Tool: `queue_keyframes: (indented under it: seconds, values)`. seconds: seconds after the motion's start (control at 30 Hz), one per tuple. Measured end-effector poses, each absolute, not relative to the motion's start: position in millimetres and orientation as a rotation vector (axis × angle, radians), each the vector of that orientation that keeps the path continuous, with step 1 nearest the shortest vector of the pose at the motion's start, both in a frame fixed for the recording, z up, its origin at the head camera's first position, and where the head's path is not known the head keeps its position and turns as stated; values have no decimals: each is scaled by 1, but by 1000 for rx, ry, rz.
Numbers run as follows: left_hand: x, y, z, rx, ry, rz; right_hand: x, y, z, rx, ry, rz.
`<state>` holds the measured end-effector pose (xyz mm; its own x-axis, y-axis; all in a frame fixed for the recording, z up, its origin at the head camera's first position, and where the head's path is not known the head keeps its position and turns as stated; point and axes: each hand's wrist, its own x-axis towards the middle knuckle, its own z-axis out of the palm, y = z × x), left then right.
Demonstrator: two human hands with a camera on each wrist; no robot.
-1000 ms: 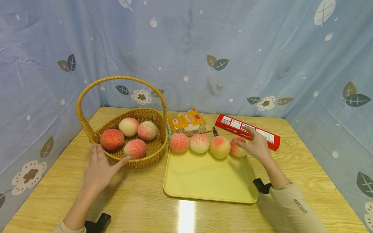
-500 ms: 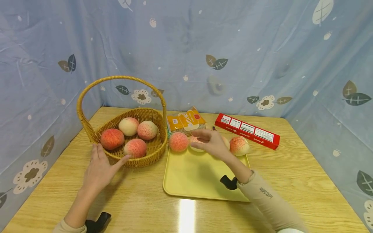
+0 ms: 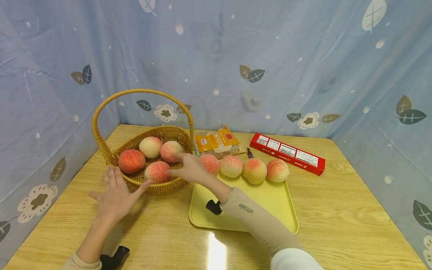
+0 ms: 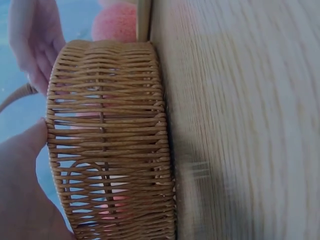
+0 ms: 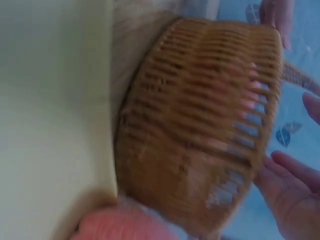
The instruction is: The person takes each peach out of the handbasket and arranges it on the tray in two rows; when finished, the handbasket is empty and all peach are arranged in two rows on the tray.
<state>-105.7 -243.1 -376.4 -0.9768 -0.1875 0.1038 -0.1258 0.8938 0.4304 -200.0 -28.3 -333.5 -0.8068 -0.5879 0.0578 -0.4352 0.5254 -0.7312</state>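
Note:
A wicker basket (image 3: 162, 189) with a tall arched handle stands at the left, several peaches lying inside it. My left hand (image 3: 116, 197) is at its near left rim, thumb spread along the front; the left wrist view shows the thumb tip at the woven edge (image 4: 100, 135). Over the basket's right side reaches my right hand (image 3: 190, 167), fingers extended and nothing gripped. Its fingertips overlap the pale speckled peach (image 3: 170, 150), and its thumb overlaps the redder front peach (image 3: 156, 172). In the right wrist view, the right hand (image 5: 292, 195) appears beside the basket's rim.
A yellow tray (image 3: 243, 221) sits right of the basket, with several peaches (image 3: 255, 171) lined along its far edge. Behind it lie an orange food packet (image 3: 219, 142), a small dark wrapped candy (image 3: 249, 153) and a long red box (image 3: 287, 152). A patterned curtain surrounds the table.
My right hand has swept left from the rightmost peach on the tray, across the tray, to the basket. The left hand stays at the rim, with one finger now spread outward.

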Motion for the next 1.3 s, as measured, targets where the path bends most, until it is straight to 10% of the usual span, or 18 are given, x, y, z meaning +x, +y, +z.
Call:
queue_keyframes:
  seconds: [0.67, 1.3]
  values:
    - [-108, -249, -381, 190, -2847, -822, -209, -89, -350, -685, 2768, -753]
    - [-107, -248, -381, 140, -2801, -812, -203, -71, -345, -598, 2683, -1366]
